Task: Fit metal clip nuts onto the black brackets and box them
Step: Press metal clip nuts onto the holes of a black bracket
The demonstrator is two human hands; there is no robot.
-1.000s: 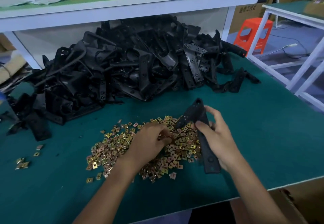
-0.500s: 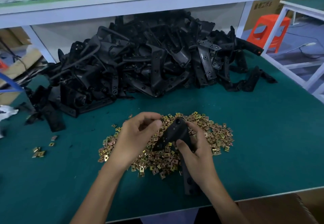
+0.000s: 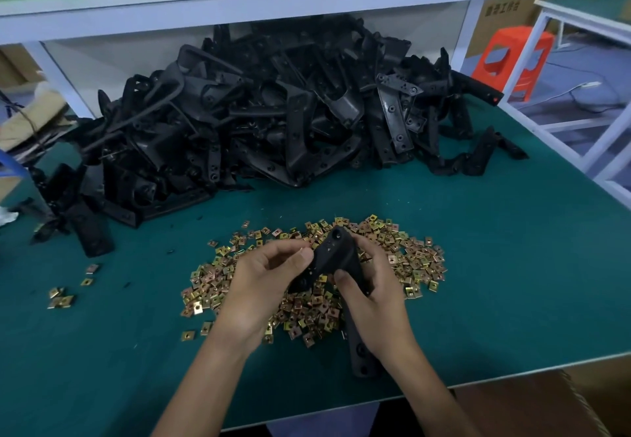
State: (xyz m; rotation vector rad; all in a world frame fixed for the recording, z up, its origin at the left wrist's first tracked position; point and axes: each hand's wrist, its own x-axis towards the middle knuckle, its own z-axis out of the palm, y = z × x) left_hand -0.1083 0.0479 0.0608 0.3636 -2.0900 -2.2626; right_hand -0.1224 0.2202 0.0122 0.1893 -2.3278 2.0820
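Several loose clip nuts [image 3: 61, 300] lie apart at the far left of the green table [image 3: 512, 265]. One large pile of black brackets [image 3: 273, 112], tangled, fills the back of the table under a white shelf [image 3: 239, 2]. One heap of brass-coloured clip nuts [image 3: 413, 259] is spread at the middle, nearer the front edge. Left hand [image 3: 263, 286]: above the heap, fingers curled, thumb and fingertips pinched against the upper left edge of a bracket [image 3: 336, 255]; whether a nut sits in that pinch cannot be seen. Bracket: one, black, held over the heap, long end pointing toward the table's near edge. Right hand [image 3: 375, 303]: wrapped round the bracket's middle, thumb across its face. One orange stool [image 3: 515, 57] stands on the floor beyond the table's right side. One cardboard box [image 3: 546, 406] sits below the near right edge.
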